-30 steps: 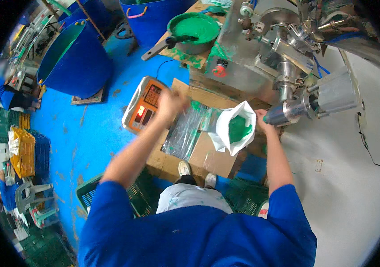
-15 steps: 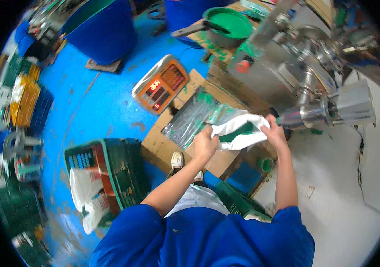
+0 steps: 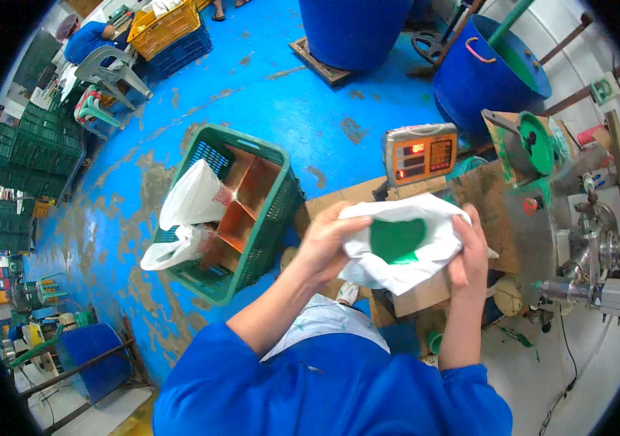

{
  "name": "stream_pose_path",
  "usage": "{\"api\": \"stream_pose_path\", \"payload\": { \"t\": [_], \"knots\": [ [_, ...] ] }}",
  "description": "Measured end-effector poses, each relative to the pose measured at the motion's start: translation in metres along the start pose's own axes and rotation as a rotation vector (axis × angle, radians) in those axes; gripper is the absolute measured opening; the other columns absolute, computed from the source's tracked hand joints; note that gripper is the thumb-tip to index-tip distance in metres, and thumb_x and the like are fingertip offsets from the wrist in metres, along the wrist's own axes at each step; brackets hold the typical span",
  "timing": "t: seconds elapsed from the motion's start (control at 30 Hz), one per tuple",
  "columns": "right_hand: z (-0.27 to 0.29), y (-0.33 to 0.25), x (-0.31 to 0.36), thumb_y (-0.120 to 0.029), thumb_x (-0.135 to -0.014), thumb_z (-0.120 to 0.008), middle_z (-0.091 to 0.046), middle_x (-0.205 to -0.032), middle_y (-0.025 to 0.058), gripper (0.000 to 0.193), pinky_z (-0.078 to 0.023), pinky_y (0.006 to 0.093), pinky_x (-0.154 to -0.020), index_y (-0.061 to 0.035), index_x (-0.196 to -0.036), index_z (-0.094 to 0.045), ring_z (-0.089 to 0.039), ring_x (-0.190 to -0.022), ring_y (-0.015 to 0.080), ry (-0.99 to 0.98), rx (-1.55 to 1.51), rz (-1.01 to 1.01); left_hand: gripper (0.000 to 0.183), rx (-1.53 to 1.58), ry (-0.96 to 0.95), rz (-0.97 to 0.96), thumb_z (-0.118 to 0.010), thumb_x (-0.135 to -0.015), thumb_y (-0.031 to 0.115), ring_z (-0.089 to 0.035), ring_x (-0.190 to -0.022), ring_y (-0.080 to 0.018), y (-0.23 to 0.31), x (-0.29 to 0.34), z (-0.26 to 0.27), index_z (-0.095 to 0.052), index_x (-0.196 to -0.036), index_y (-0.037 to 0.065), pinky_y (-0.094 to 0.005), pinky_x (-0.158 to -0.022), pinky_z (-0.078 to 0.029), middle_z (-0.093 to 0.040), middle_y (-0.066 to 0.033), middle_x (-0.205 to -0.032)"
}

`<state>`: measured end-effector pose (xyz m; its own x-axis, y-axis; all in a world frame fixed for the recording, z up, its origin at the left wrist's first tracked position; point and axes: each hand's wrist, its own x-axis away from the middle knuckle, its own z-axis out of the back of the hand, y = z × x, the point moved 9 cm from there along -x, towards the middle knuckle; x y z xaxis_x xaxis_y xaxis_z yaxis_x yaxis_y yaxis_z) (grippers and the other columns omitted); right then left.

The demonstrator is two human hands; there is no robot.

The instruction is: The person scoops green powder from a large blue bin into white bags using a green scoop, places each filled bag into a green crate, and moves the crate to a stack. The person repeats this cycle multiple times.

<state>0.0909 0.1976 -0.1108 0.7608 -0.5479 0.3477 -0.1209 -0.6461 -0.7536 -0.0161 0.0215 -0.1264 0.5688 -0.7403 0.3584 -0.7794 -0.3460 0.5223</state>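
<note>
Both my hands hold a white plastic bag (image 3: 371, 269) by its rim, its mouth spread wide, and green stuff (image 3: 398, 240) shows inside. My left hand (image 3: 326, 243) pinches the left side of the rim, thumb on top. On the other side my right hand (image 3: 472, 251) has its fingers wrapped round the bag's edge. Just beyond the bag stands a scale display (image 3: 420, 154) with an orange face and lit red digits. The bag hides most of the scale's platform.
A green crate (image 3: 284, 171) at the left holds brown boxes and white bags (image 3: 193, 196). To the right is a steel machine (image 3: 578, 283), with a green-coated pot (image 3: 535, 145) behind it. Blue barrels (image 3: 469, 80) stand at the back. A person in blue (image 3: 88, 43) sits far left.
The bag has come closer to me, its open mouth now facing up with the green contents in sight. My view has swung left, bringing the crate nearer the middle.
</note>
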Motion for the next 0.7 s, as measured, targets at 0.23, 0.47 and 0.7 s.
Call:
{"api": "stream_pose_path", "payload": {
  "t": [0.23, 0.47, 0.7],
  "knots": [
    [-0.251, 0.090, -0.077, -0.005, -0.082, -0.061, -0.055, -0.075, -0.0018, 0.016, -0.043, 0.0228, -0.059, -0.0128, -0.079, -0.047, -0.054, -0.069, 0.0082, -0.529, 0.045, -0.105, 0.029, 0.082, 0.146, -0.522, -0.064, -0.075, -0.002, -0.060, -0.090, -0.0176, 0.171, 0.077, 0.106, -0.057, -0.102, 0.005, -0.0349, -0.082, -0.049, -0.062, -0.0073, -0.098],
    [-0.364, 0.291, -0.163, -0.006, -0.077, -0.055, -0.051, -0.082, -0.0008, 0.019, -0.035, 0.0201, -0.050, -0.0131, -0.093, -0.049, -0.048, -0.066, 0.0059, -0.679, 0.360, -0.473, 0.017, 0.051, 0.634, -0.700, -0.061, -0.078, -0.004, -0.061, -0.084, -0.0169, 0.208, 0.037, 0.313, -0.058, -0.093, 0.003, -0.0319, -0.077, -0.049, -0.063, -0.0071, -0.092],
    [-0.361, 0.347, -0.267, 0.001, -0.064, -0.056, -0.050, -0.071, 0.0065, 0.038, -0.039, 0.0329, -0.047, -0.0095, -0.099, -0.045, -0.049, -0.061, 0.0173, -0.478, 0.859, -0.209, 0.022, -0.204, 0.852, -0.479, -0.058, -0.064, -0.013, -0.060, -0.070, -0.0217, 0.274, 0.003, 0.459, -0.048, -0.075, 0.003, -0.0339, -0.064, -0.051, -0.059, -0.0073, -0.078]
  ]
}}
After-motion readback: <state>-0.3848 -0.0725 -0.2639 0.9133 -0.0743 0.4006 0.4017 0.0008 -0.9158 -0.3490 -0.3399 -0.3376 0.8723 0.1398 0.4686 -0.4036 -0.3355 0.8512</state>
